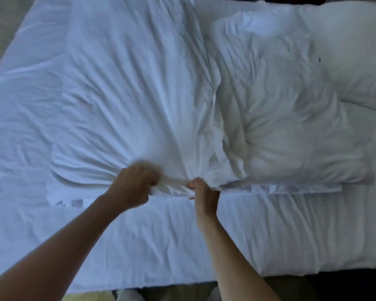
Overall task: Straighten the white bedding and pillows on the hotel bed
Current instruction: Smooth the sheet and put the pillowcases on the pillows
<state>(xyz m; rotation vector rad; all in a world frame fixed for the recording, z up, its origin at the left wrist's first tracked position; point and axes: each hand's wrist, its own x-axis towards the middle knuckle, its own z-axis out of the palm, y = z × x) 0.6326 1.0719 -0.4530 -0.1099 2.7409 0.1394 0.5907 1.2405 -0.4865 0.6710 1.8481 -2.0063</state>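
A large white pillow lies wrinkled across the middle of the bed, its creases fanning toward its near edge. My left hand is closed on that near edge, slightly blurred. My right hand grips the same bunched edge close beside it, at the pillow's near right corner. A second white pillow lies to the right, touching the first. A third pillow rests at the far right. The white sheet covers the mattress below my hands.
The bed's near edge runs along the bottom, with yellowish floor and my feet below it. Pale carpet shows past the bed's left edge. A dark area lies under the bed's right end.
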